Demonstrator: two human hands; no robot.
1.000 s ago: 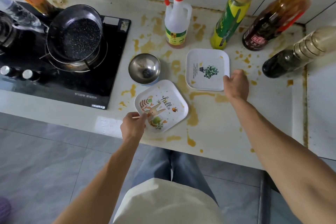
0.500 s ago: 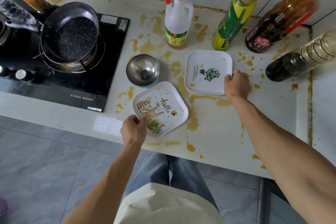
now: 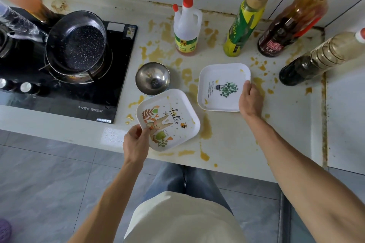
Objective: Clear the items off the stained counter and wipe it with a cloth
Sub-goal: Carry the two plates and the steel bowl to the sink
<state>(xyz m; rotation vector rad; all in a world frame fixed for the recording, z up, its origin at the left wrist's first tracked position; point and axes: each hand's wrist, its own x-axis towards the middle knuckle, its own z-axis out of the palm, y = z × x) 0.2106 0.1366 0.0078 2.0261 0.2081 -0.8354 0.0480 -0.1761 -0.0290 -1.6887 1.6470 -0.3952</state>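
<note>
Here, on the stained counter [image 3: 233,144], the left hand [image 3: 136,144] pinches the near-left edge of the rabbit plate [image 3: 169,120], thumb on top. The right hand [image 3: 249,100] grips the right rim of the plant plate [image 3: 223,86]. A steel bowl [image 3: 152,78] sits just behind the rabbit plate.

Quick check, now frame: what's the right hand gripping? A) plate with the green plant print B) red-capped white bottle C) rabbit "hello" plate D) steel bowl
A: the right hand grips the right edge of the plate with the green plant print, while the left hand holds the rabbit "hello" plate; the steel bowl and red-capped white bottle stand untouched.
</note>
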